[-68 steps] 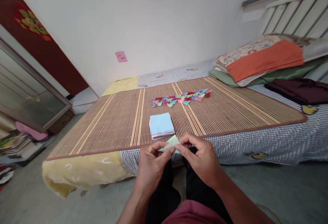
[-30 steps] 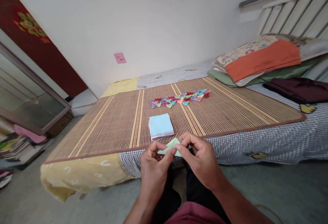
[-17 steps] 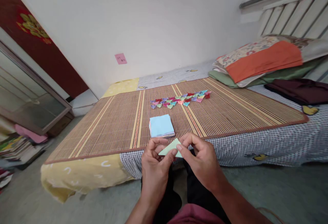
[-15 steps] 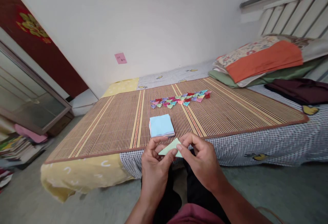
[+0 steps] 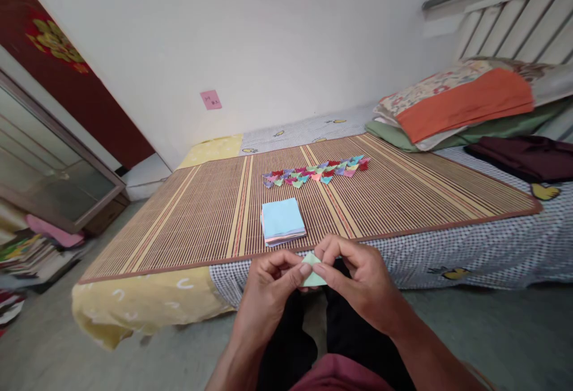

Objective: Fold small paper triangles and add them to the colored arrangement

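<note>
A home bedroom, shown by the wide bed [image 5: 152, 306], woven mat [image 5: 201, 218] and pillows [image 5: 465, 107]

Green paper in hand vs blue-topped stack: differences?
The green paper is folded to a point; the paper stack is flat and squarish.
Left hand and right hand pinch the green paper; the paper stack rests on the mat.
The green paper looks smaller than the paper stack.
Both look like paper.
</note>
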